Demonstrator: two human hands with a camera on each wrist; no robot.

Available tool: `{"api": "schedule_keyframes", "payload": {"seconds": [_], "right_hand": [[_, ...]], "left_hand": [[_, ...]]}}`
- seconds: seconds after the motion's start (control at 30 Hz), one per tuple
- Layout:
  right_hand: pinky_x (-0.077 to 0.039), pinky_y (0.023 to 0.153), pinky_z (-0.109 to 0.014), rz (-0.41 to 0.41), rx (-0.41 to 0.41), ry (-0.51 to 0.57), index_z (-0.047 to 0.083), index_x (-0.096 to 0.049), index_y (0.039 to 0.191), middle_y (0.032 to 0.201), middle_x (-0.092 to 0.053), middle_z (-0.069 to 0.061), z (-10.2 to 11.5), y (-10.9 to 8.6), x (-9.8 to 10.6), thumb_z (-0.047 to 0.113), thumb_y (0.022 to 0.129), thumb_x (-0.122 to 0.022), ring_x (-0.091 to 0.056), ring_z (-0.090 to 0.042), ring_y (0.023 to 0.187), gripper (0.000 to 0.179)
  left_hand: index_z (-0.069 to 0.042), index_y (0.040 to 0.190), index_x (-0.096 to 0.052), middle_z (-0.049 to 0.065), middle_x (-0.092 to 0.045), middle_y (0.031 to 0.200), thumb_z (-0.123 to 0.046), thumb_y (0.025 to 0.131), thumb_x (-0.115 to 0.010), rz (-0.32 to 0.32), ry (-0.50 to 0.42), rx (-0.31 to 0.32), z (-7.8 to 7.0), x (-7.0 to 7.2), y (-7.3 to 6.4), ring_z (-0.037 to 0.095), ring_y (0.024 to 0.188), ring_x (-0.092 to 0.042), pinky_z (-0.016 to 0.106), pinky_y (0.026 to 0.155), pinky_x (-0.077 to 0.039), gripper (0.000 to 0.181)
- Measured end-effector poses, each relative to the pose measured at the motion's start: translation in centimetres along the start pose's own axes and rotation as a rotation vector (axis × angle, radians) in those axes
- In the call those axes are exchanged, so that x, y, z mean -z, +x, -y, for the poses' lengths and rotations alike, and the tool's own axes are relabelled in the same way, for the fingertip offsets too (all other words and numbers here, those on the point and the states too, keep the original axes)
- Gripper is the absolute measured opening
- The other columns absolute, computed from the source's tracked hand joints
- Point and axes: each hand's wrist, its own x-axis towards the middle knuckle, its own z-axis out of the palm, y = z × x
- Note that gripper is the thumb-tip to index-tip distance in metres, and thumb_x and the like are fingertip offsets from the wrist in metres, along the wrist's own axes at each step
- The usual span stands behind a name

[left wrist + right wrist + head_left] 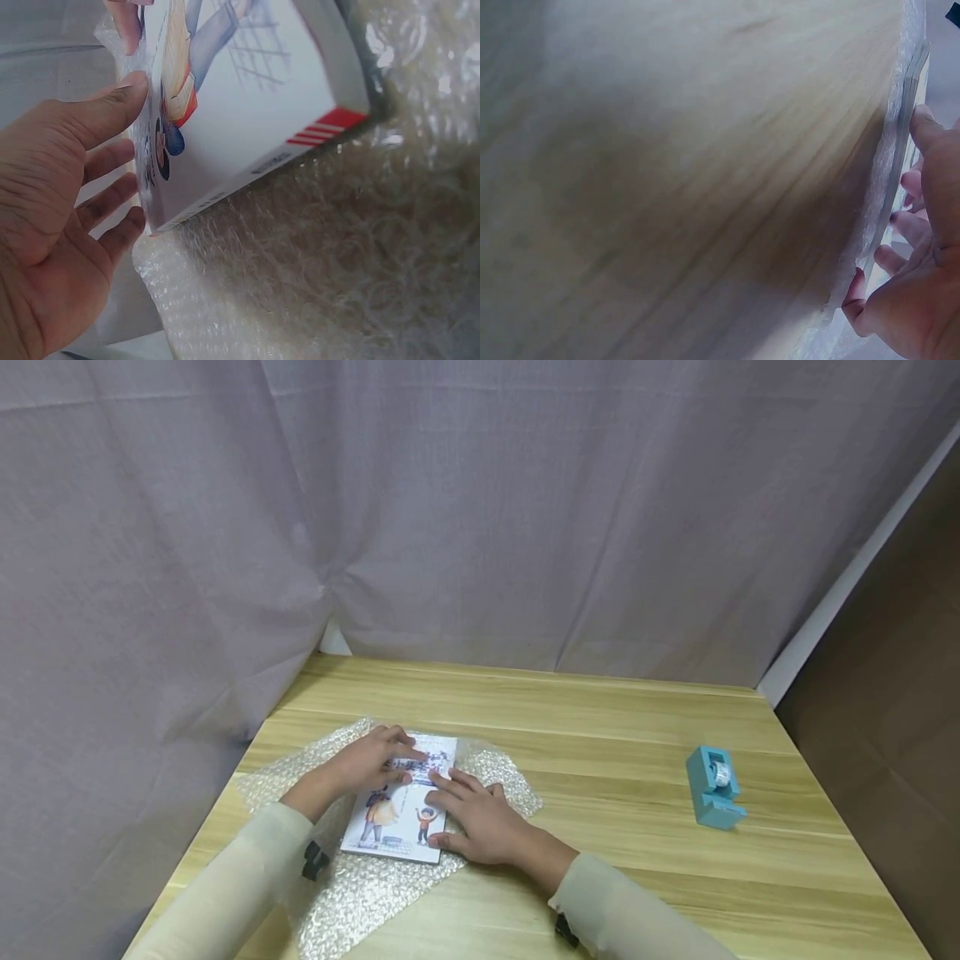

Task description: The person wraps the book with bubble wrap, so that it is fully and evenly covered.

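1. Head: book [401, 822] lies cover up on bubble wrap [375, 897], left of centre on the table [622, 860]. Left hand [369, 762] rests on its far half, fingers extended; right hand [483, 822] has spread fingers on the right edge. Neither grasps anything. Risk, my read: uneven push skids book and sheet together, or twists the book. Long axis runs near to far, far end leaning right; cover figures' feet point at the person.
2. Left wrist: fingers loosely bent along the book's edge, no clench. Red-striped corner points away from the palm; sharp, could pop bubbles if pressed.
3. Right wrist: fingertips at the book's side, sheet rim just beside. Sideways shove could leave the book overhanging the wrap.
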Motion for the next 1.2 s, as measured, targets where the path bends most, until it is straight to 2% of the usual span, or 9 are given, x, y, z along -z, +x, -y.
{"api": "schedule_keyframes", "payload": {"seconds": [0.27, 0.5, 0.7, 0.83, 0.97, 1.2], "right_hand": [[-0.04, 0.118, -0.079, 0.002, 0.006, -0.027, 0.035, -0.044, 0.169, 0.185, -0.024, 0.004, 0.1, 0.0, 0.0, 0.067, 0.108, -0.054, -0.025, -0.035, 0.171, 0.07], [-0.043, 0.116, -0.076, 0.002, 0.019, -0.032, 0.035, -0.045, 0.169, 0.186, -0.024, 0.003, 0.2, -0.1, 0.1, 0.065, 0.109, -0.055, -0.026, -0.037, 0.171, 0.068], [-0.042, 0.116, -0.078, 0.007, 0.018, -0.031, 0.036, -0.044, 0.169, 0.186, -0.023, 0.003, 0.2, -0.1, 0.2, 0.065, 0.11, -0.054, -0.026, -0.036, 0.171, 0.067], [-0.043, 0.116, -0.078, 0.005, 0.021, -0.031, 0.035, -0.045, 0.169, 0.186, -0.024, 0.002, 0.1, 0.0, 0.2, 0.064, 0.11, -0.055, -0.027, -0.037, 0.17, 0.067], [-0.042, 0.116, -0.078, 0.008, 0.016, -0.026, 0.035, -0.045, 0.169, 0.186, -0.023, 0.002, 0.1, 0.0, 0.2, 0.064, 0.11, -0.055, -0.026, -0.036, 0.171, 0.067], [-0.041, 0.117, -0.077, 0.004, 0.017, -0.018, 0.035, -0.045, 0.169, 0.186, -0.023, 0.003, 0.0, 0.0, 0.1, 0.065, 0.109, -0.055, -0.025, -0.035, 0.171, 0.067]], "left_hand": [[-0.024, 0.141, -0.077, 0.018, -0.066, 0.15, -0.027, 0.105, -0.076, -0.018, 0.001, -0.031, 0.0, 0.1, -0.4, 0.037, 0.129, -0.067, 0.059, 0.108, -0.061, 0.035], [-0.021, 0.141, -0.076, 0.017, -0.063, 0.158, -0.024, 0.107, -0.073, -0.023, 0.045, -0.08, 0.8, -0.2, -1.5, 0.042, 0.147, -0.059, 0.065, 0.122, -0.049, 0.035], [-0.018, 0.142, -0.075, 0.015, -0.063, 0.158, -0.026, 0.108, -0.072, -0.024, 0.061, -0.082, 0.9, -0.1, -2.7, 0.042, 0.149, -0.057, 0.064, 0.125, -0.047, 0.035], [-0.016, 0.141, -0.075, 0.015, -0.065, 0.157, -0.025, 0.107, -0.073, -0.035, 0.07, -0.074, 0.7, -0.1, -3.9, 0.042, 0.147, -0.059, 0.064, 0.123, -0.049, 0.035], [-0.014, 0.136, -0.077, 0.015, -0.069, 0.151, -0.022, 0.106, -0.074, -0.073, 0.08, -0.091, 0.7, -0.1, -5.3, 0.042, 0.142, -0.063, 0.062, 0.12, -0.052, 0.032], [-0.02, 0.138, -0.077, 0.01, -0.068, 0.153, -0.022, 0.104, -0.077, -0.067, 0.095, -0.093, 0.4, -0.3, -8.3, 0.037, 0.142, -0.064, 0.059, 0.118, -0.054, 0.034]]}}
